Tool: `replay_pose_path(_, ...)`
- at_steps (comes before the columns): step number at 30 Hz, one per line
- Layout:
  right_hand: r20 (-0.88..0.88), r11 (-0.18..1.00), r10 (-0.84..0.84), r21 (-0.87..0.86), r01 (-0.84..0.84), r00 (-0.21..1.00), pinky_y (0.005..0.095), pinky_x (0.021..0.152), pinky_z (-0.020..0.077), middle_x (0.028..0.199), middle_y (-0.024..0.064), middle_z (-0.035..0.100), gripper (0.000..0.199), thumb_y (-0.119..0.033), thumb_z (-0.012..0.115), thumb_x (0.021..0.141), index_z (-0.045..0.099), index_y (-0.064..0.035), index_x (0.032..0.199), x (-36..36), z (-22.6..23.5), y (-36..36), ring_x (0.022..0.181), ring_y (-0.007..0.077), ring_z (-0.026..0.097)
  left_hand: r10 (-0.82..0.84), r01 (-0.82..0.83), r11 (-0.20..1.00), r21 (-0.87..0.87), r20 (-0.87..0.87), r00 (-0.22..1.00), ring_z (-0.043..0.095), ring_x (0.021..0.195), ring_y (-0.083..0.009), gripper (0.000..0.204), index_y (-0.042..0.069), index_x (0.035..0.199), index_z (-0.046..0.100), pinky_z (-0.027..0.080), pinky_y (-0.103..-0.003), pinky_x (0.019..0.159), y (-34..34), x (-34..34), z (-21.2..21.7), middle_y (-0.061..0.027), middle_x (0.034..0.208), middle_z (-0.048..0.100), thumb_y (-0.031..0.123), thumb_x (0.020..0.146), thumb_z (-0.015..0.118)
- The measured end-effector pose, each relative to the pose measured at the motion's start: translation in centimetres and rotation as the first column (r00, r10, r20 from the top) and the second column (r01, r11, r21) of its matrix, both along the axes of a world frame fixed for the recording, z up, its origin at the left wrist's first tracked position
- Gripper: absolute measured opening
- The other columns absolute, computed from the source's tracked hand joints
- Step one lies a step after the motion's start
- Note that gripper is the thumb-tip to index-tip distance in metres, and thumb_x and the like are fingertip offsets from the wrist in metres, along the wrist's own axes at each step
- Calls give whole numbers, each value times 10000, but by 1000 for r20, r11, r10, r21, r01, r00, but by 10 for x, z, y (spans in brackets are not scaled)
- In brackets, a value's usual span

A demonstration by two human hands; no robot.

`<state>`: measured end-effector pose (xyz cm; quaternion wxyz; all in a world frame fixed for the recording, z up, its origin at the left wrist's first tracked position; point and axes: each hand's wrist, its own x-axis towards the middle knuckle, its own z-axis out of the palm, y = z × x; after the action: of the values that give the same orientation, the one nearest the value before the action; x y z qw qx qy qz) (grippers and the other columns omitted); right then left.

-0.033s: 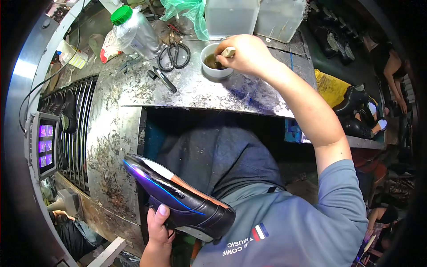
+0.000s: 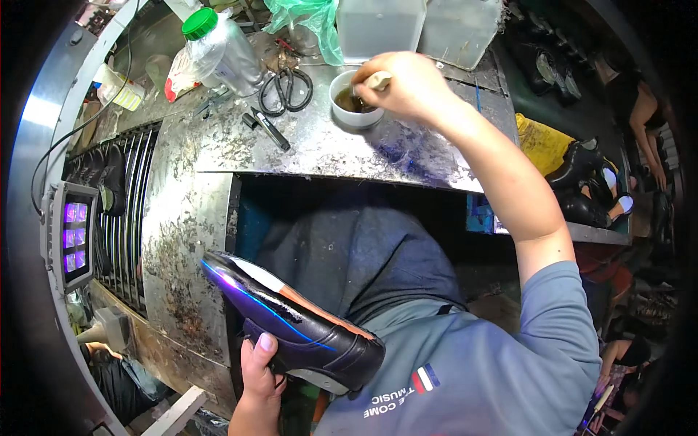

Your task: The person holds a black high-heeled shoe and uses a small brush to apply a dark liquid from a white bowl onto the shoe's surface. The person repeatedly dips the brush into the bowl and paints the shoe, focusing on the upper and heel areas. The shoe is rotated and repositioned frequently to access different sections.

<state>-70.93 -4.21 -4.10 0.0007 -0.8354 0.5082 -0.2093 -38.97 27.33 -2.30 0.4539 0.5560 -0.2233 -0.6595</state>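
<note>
Black shoe [image 2: 309,328] as before; slight shift of right hand [image 2: 411,81] at bowl [image 2: 355,120]

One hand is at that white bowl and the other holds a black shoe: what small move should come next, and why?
I'd probably lift the right hand and its pale-handled tool from the white bowl toward the black shoe. The hand is over the bowl's brownish liquid, though the tool's tip is hard to make out, and the left hand grips the shoe.
</note>
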Motion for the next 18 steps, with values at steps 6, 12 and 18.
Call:
replay_pose_path(6, 327, 954, 163, -292, -65, 931, 396, 764, 581, 917, 62, 745, 161, -310, 749, 860, 770, -181, 953, -11, 15, 11, 868, 282, 720, 43, -43, 999, -24, -1, 999, 698, 1086, -292, 589, -39, 1337, 558, 556, -428, 981, -3, 0, -7, -173, 1230, 687, 409, 967, 652)
replay_pose_path(12, 355, 980, 142, -181, -81, 924, 373, 795, 578, 942, 100, 760, 211, -270, 772, 863, 778, -115, 1007, -14, 2, 17, 889, 284, 732, 71, -71, 997, -30, 7, 997, 708, 1071, -292, 568, -34, 1326, 568, 568, -431, 970, -1, 0, -4, -175, 1221, 694, 399, 969, 656)
replay_pose_path(18, 247, 992, 97, -96, -75, 964, 328, 768, 573, 972, 77, 764, 164, -245, 756, 890, 775, -114, 988, -21, -9, 20, 859, 256, 731, 18, -18, 1000, -11, -31, 999, 690, 1105, -285, 592, -44, 1364, 522, 549, -422, 994, -7, -2, 7, -176, 1241, 674, 346, 950, 687)
